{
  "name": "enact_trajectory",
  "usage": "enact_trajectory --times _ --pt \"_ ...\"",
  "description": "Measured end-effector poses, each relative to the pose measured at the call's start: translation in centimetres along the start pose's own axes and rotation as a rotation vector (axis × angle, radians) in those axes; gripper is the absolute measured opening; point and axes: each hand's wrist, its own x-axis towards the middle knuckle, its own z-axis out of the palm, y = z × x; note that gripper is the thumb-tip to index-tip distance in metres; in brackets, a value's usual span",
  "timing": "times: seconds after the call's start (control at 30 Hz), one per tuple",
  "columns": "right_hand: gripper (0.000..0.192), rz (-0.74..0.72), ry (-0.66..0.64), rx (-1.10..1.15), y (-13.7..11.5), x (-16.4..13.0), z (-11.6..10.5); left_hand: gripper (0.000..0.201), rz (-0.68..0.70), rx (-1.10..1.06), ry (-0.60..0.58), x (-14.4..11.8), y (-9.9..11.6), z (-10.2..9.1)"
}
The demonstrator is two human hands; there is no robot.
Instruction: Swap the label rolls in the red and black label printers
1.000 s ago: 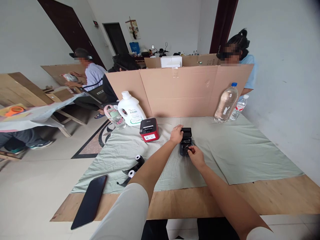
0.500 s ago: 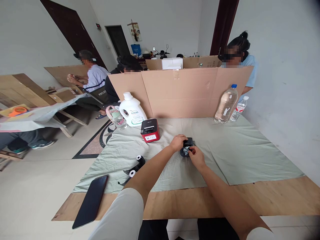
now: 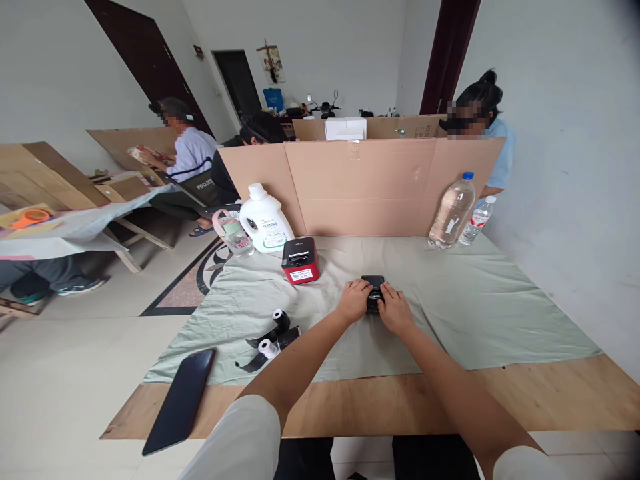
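The left hand (image 3: 355, 300) and the right hand (image 3: 394, 309) both grasp the small black plastic box-shaped printer (image 3: 373, 288) on the pale green cloth (image 3: 475, 300), one from each side.

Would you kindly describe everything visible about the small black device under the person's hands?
The small black device is a compact box, apparently plastic, with its lid shut, lying flat on the pale green cloth near the table's middle. The left hand and right hand press on its near half from either side, hiding that part.
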Motion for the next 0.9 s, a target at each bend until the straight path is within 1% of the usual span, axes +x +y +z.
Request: enact_trajectory --times 0.17,0.37,0.5,0.63,0.73,0.8,0.83,0.9 --pt "0.048 -0.005 -0.084 -0.086 -0.3 0.2 -0.5 0.040 -0.034 0.022 -0.006 -0.1 0.5 0.1" --pt "0.048 -0.037 -0.135 -0.128 -0.3 0.6 -0.9 0.040 -0.046 0.020 -0.047 -0.1 0.7 0.1" --pt "0.049 -0.053 -0.152 -0.149 -0.2 0.6 -1.1 0.042 -0.057 -0.007 -0.053 -0.4 0.7 0.1" --pt "0.048 -0.035 -0.141 -0.136 -0.1 0.5 -1.0 0.045 -0.091 -0.044 -0.059 -0.6 0.7 0.4" --pt "0.046 -0.009 -0.099 -0.079 -0.1 0.6 -0.6 0.048 -0.105 -0.136 -0.019 -0.9 0.3 0.9" --pt "0.045 -0.002 -0.057 -0.022 0.1 0.7 -0.1 0.051 -0.133 -0.243 0.026 -1.1 -0.3 1.2" --pt "0.046 0.002 -0.037 0.011 0.2 0.7 0.1 0.052 -0.172 -0.302 0.061 -1.2 -0.6 1.3" --pt "0.046 0.021 -0.008 0.089 0.4 0.6 0.6 0.054 -0.306 -0.401 0.153 -1.6 -1.2 1.5"
